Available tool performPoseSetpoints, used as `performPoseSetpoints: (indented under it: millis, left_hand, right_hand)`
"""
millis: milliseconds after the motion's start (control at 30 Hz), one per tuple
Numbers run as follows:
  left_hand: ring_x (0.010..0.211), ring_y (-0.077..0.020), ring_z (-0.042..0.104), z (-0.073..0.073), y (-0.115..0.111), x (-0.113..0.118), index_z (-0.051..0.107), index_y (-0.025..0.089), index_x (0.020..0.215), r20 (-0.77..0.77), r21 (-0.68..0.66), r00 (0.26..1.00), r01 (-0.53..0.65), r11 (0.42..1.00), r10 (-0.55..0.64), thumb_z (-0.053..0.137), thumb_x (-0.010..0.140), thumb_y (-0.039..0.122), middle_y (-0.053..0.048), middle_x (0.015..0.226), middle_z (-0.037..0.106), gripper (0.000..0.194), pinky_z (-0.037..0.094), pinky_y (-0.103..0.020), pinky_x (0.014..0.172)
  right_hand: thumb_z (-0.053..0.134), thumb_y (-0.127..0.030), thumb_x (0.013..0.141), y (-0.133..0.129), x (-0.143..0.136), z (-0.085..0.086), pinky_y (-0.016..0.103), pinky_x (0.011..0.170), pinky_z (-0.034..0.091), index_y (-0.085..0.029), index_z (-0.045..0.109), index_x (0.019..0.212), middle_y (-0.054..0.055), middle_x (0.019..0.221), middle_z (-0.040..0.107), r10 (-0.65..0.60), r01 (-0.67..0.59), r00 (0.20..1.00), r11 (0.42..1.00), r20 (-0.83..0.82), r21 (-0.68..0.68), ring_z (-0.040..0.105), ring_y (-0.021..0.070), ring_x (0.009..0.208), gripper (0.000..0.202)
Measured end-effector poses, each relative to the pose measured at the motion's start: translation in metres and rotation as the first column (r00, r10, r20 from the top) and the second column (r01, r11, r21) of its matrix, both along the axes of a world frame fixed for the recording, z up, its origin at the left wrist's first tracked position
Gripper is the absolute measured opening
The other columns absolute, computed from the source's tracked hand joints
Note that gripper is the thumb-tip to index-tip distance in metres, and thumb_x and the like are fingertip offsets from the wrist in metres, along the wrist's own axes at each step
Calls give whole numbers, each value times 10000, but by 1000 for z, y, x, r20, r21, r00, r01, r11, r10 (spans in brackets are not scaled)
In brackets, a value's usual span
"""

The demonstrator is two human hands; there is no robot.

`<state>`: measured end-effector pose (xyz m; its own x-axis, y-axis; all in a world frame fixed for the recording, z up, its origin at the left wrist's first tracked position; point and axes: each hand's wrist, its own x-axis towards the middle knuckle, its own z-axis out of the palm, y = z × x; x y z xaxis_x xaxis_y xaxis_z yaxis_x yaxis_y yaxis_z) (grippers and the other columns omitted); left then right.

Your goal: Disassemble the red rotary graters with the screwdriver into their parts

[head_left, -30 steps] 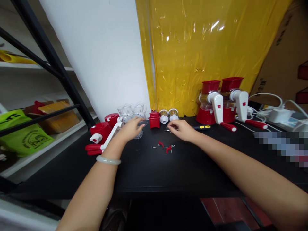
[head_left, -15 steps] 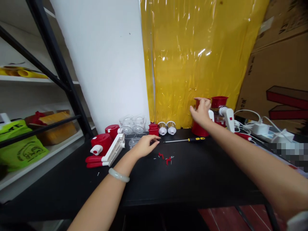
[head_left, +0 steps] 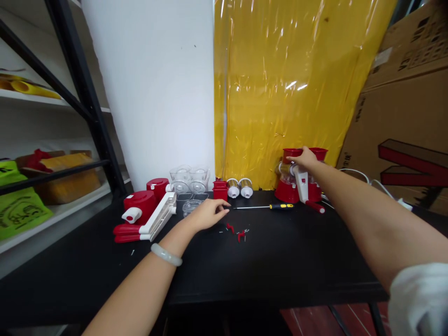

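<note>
Right hand (head_left: 308,158) has come onto the grater hopper (head_left: 289,152), fingers half curled, hold unclear. Firm, upright grip would suit. Left hand (head_left: 209,213) is slightly open, seemingly empty

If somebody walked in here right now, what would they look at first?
Probably the big shiny yellow sheet behind the black table. Next, maybe the red machines at the back right, with the right hand at the top of one. A yellow-and-black screwdriver lies left of them.
</note>
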<state>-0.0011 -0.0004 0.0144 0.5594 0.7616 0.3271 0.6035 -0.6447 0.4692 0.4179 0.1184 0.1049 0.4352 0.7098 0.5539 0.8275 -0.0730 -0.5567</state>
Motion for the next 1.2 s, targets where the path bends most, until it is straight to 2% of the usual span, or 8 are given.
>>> performPoseSetpoints:
  millis: [167, 333, 433, 600, 767, 867, 1000, 1200]
  left_hand:
    - [779, -190, 683, -1, 2, -1, 686, 181, 1107, -12, 8, 1000, -2, 1000, 2, 531, 887, 360, -52, 879, 746, 323, 478, -296, 731]
    - [778, -193, 689, -1, 4, -1, 679, 174, 1115, 9, -2, 1000, 12, 1000, -12, 502, 879, 294, -50, 856, 748, 318, 490, -302, 750]
    - [775, -197, 691, -1, 5, -1, 682, 178, 1104, 23, 6, 1000, 15, 1000, -15, 505, 876, 304, -49, 850, 752, 315, 495, -304, 747]
    - [770, -200, 693, 0, 5, -2, 678, 173, 1106, 15, 14, 1000, 9, 1000, -9, 506, 874, 323, -52, 851, 755, 326, 499, -309, 751]
    - [808, -202, 694, -1, 7, -3, 670, 166, 1128, 18, 19, 1000, 14, 1000, -14, 499, 839, 248, -54, 863, 754, 345, 503, -314, 780]
    - [826, -197, 699, -1, 10, -4, 668, 148, 1131, 27, 22, 999, 22, 1000, -23, 489, 804, 188, -59, 862, 753, 376, 506, -310, 797]
    - [811, -190, 703, -1, 10, -3, 671, 156, 1121, 32, 26, 999, 22, 999, -23, 473, 799, 178, -58, 865, 758, 379, 514, -309, 790]
    - [817, -185, 701, 0, 8, -3, 681, 169, 1098, 29, 27, 1000, 8, 1000, -8, 459, 776, 152, -47, 854, 763, 391, 511, -308, 799]
  right_hand:
    - [791, -387, 623, 0, -1, -2, 373, 893, 496, -165, 558, 1081, 123, 1073, 658, 4, -4, 996, 1000, -92, 4, 634, 265, 1008, 560]
    - [782, -345, 611, -17, -11, 8, 395, 869, 500, -126, 550, 1091, 172, 1082, 649, -61, 60, 994, 998, -86, -23, 630, 292, 1009, 576]
    - [784, -327, 601, -31, -14, 17, 395, 848, 505, -109, 526, 1140, 184, 1105, 641, -51, 54, 992, 998, -117, 16, 620, 295, 1020, 636]
    - [787, -292, 585, -55, -13, 44, 413, 868, 494, -121, 528, 1143, 162, 1091, 632, 8, 9, 993, 990, -114, 144, 601, 283, 1025, 639]
    - [829, -310, 532, -84, -17, 80, 446, 843, 499, -119, 472, 1249, 171, 1100, 610, 103, -92, 993, 981, -52, 171, 594, 293, 997, 824]
    - [848, -355, 512, -103, -26, 92, 474, 827, 504, -132, 467, 1272, 169, 1083, 617, 162, -159, 987, 973, 0, 167, 596, 298, 963, 879]
    - [854, -403, 519, -121, -45, 84, 464, 785, 530, -157, 485, 1272, 141, 1012, 649, 248, -246, 968, 966, -20, 77, 627, 284, 878, 874]
    - [838, -456, 549, -128, -72, 47, 414, 690, 560, -171, 460, 1327, 89, 896, 669, 386, -389, 918, 921, -88, -16, 659, 254, 763, 912]
